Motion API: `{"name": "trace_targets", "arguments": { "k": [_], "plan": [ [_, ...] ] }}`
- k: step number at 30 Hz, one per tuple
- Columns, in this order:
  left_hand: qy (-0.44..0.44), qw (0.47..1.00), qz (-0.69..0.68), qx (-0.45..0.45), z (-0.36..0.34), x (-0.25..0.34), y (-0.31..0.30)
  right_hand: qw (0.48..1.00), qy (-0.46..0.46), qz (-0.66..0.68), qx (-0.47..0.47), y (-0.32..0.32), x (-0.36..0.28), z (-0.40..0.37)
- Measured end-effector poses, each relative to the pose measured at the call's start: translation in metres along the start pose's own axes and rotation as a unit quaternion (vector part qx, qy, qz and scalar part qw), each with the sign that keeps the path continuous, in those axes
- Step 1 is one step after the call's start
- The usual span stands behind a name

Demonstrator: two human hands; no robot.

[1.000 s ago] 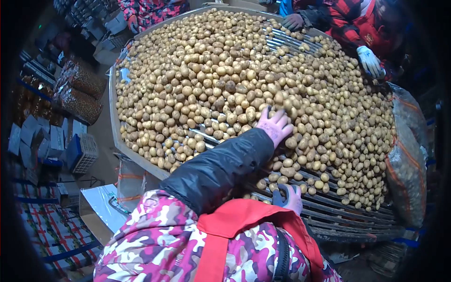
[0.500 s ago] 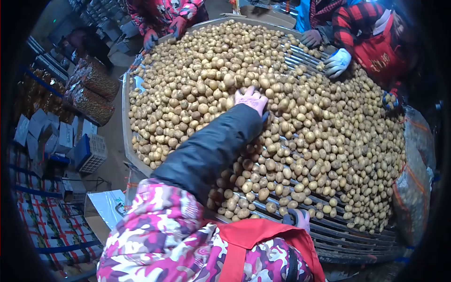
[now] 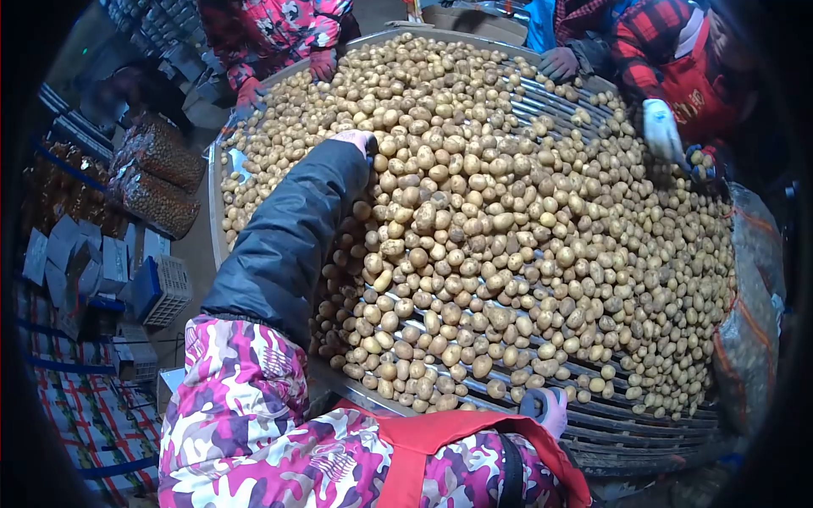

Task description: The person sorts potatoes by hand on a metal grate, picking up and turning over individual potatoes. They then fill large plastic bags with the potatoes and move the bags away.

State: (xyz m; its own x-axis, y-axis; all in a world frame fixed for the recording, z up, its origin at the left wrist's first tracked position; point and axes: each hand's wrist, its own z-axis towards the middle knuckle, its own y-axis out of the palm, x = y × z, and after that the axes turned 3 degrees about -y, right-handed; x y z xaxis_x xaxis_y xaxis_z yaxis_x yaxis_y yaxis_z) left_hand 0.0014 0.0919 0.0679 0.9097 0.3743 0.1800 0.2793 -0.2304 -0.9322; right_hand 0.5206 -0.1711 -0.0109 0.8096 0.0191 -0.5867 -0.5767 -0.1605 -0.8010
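Small brown potatoes point(image 3: 508, 212) cover a wide slatted sorting table point(image 3: 584, 415) in front of me. My left hand point(image 3: 357, 141), in a pink glove with a dark palm, reaches to the far left part of the heap and presses against potatoes. It looks flat and open, its fingertips partly hidden by the glove and sleeve. Close to my body, my right hand point(image 3: 552, 412) is low at the near slats, beside the nearest potatoes. Its gloved fingers look curled, and I cannot tell what is inside them.
Across the table, a person in a pink patterned jacket point(image 3: 279, 34) rests gloved hands at the rim. At far right, a person's white glove point(image 3: 663, 131) is over potatoes. A mesh sack point(image 3: 745, 313) hangs at the right edge. Filled sacks point(image 3: 157, 182) and a crate point(image 3: 165, 289) stand left.
My left hand has moved left and away from me across the heap, baring slats in the middle. My right hand has barely moved. The white-gloved hand has shifted right.
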Motion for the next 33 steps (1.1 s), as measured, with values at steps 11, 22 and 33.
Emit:
{"name": "trace_targets", "arguments": {
  "k": [11, 22, 33],
  "plan": [
    [0.006, 0.998, 0.047, 0.043, 0.029, -0.014, 0.033, 0.999, -0.043, -0.01, 0.0, -0.008, -0.009, 0.001],
    [-0.027, 0.97, -0.049, 0.236, -0.01, -0.022, 0.065, 0.998, -0.061, -0.013, 0.005, -0.009, -0.003, 0.003],
    [-0.117, 0.865, -0.163, 0.46, -0.352, -0.219, 0.15, 0.997, -0.07, 0.026, 0.011, 0.006, 0.01, 0.005]
  ]
}}
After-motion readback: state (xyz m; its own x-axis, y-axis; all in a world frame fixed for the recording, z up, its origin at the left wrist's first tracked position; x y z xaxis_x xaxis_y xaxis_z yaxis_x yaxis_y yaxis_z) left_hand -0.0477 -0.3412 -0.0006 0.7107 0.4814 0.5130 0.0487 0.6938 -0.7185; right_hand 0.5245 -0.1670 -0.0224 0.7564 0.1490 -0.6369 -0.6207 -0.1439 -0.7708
